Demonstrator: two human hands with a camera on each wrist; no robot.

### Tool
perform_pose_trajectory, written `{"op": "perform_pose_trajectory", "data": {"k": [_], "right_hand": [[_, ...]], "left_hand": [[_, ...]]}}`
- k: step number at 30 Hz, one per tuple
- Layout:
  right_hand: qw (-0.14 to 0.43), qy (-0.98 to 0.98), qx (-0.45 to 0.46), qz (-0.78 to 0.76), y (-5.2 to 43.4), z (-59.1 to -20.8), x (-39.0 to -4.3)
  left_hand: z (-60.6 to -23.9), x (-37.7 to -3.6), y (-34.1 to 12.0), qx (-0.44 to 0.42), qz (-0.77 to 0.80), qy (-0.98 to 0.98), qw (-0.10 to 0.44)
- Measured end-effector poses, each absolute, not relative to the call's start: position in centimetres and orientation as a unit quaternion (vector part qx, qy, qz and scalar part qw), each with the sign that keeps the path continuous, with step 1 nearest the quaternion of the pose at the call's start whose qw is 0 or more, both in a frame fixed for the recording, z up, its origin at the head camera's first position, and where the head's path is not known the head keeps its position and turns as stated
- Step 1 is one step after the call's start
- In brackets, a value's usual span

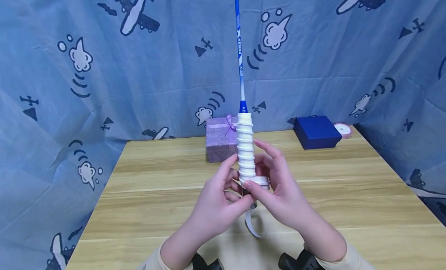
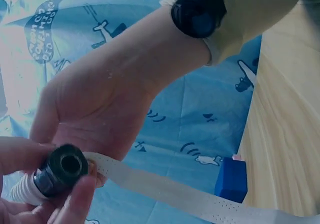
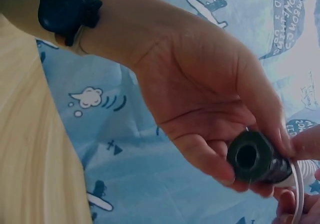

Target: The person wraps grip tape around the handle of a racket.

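Observation:
A badminton racket stands upright over the wooden table point(image 1: 156, 192), its blue shaft point(image 1: 239, 57) running out of the top of the head view. White grip tape spirals down its handle point(image 1: 245, 150). My left hand point(image 1: 223, 188) grips the bottom of the handle, and the black butt end point(image 3: 248, 156) pokes out between its fingers. My right hand point(image 1: 275, 181) pinches the tape against the handle just above, thumb in front and fingers behind. A loose tail of tape point(image 1: 252, 225) hangs below the hands and shows as a long strip point(image 2: 175, 191) in the left wrist view.
A purple gift box with a bow point(image 1: 221, 142) sits behind the racket. A dark blue box point(image 1: 317, 131) and a pink ribbon roll point(image 1: 343, 130) lie at the back right. Blue cloth printed with planes point(image 1: 87, 69) hangs round the table on three sides.

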State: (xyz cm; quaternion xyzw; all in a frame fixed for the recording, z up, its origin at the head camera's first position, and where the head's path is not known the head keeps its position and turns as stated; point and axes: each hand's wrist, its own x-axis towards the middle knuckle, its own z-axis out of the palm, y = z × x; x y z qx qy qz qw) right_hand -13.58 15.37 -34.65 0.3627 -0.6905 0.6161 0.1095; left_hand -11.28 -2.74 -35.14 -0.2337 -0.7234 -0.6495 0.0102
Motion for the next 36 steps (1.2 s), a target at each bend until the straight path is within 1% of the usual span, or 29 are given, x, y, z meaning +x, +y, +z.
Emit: {"op": "perform_pose_trajectory", "data": {"k": [5, 8, 18, 24, 28, 32, 36], "right_hand": [[0.118, -0.66, 0.39, 0.631, 15.8, -34.7, -13.8], [0.112, -0.643, 0.401, 0.642, 16.0, -34.8, -13.9], [0.067, -0.618, 0.415, 0.664, 16.1, -34.4, -13.8], [0.068, -0.615, 0.423, 0.663, 16.1, -34.4, -13.7], [0.071, -0.611, 0.422, 0.665, 16.1, -34.5, -13.7], [0.076, -0.616, 0.41, 0.668, 16.1, -34.5, -13.6], [0.095, -0.629, 0.391, 0.665, 15.9, -34.5, -13.7]], "left_hand": [[-34.9, -11.3, -3.3, -0.261, -0.693, -0.671, -0.033], [-34.8, -11.3, -3.7, -0.272, -0.72, -0.636, -0.054], [-35.2, -11.5, -4.0, -0.337, -0.743, -0.575, -0.061], [-35.6, -11.8, -4.2, -0.385, -0.75, -0.533, -0.074], [-35.7, -11.8, -4.1, -0.389, -0.75, -0.529, -0.082], [-35.4, -11.6, -3.9, -0.365, -0.728, -0.575, -0.073], [-35.1, -11.3, -3.6, -0.324, -0.676, -0.661, -0.024]]}}
